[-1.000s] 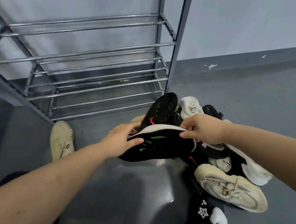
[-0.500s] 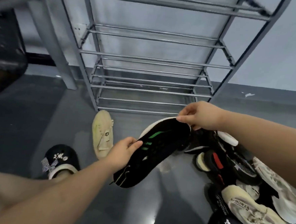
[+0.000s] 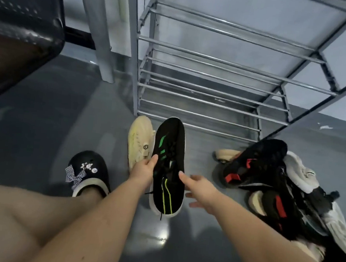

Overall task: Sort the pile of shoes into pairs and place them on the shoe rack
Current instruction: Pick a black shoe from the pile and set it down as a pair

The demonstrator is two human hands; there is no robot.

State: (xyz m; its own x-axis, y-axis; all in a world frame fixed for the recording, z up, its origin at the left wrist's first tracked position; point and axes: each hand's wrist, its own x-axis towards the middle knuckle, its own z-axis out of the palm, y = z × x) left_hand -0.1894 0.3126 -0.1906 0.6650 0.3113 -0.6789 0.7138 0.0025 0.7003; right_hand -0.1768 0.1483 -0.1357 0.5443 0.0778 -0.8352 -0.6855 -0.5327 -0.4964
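1. Head view: left hand gripping the left edge of a black knit sneaker with green stripes and a white sole, thumb on the upper near the laces, fingers hidden behind.
2. Right hand spread loose, fingers straight, holding nothing, index fingertip just at the sneaker's right edge; contact impossible to confirm.
3. Sneaker pointing toe-first toward the grey metal shoe rack with bare rod shelves, heel nearest the camera; whether resting on the grey floor or lifted off it, unclear.
4. Just left of it, lying on the floor, a cream lace-up sneaker.
5. To the right, well apart from the held sneaker, a jumbled pile of black, red-trimmed and white shoes.
6. Lower left, a black clog with a checked bow and charms, worn on a foot.
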